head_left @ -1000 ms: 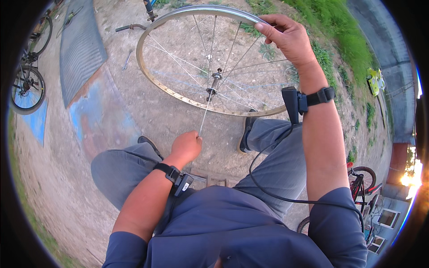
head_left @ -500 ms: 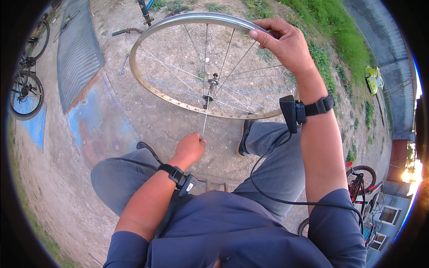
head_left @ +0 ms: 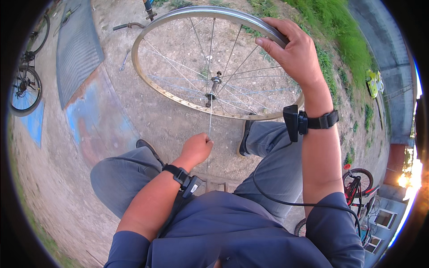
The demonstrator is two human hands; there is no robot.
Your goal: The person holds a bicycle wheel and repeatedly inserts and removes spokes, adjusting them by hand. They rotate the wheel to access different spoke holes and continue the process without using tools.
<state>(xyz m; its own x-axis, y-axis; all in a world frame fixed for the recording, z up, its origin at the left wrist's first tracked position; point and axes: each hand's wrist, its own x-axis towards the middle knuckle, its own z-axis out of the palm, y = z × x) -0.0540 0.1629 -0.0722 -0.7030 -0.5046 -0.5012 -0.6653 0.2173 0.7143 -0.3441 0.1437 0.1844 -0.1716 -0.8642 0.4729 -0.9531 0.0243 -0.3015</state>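
A bare bicycle wheel rim [head_left: 154, 93], with no tyre on it, is held tilted in front of me. Thin spokes run between it and the hub [head_left: 214, 85], sparsely laced. Near the upper right, my right hand [head_left: 297, 56] grips the rim, thumb on the inner side and fingers over the outer edge. Below the wheel, my left hand [head_left: 196, 148] is closed around the free end of a loose-ended spoke [head_left: 210, 119]. That spoke stretches from the hub down past the rim to my fingers. Both wrists carry black strapped devices.
A wrench [head_left: 124, 60] and a handlebar [head_left: 128, 26] lie beyond the wheel. At left are a corrugated sheet [head_left: 78, 53], a blue-stained board [head_left: 96, 118] and parked bicycles [head_left: 26, 89]. Another bicycle [head_left: 357, 183] stands at right; a black cable [head_left: 277, 202] crosses my right side.
The wheel and my right hand have shifted slightly right, with the rim's far side rising in the view. My left hand, still closed on the spoke, has moved a little right.
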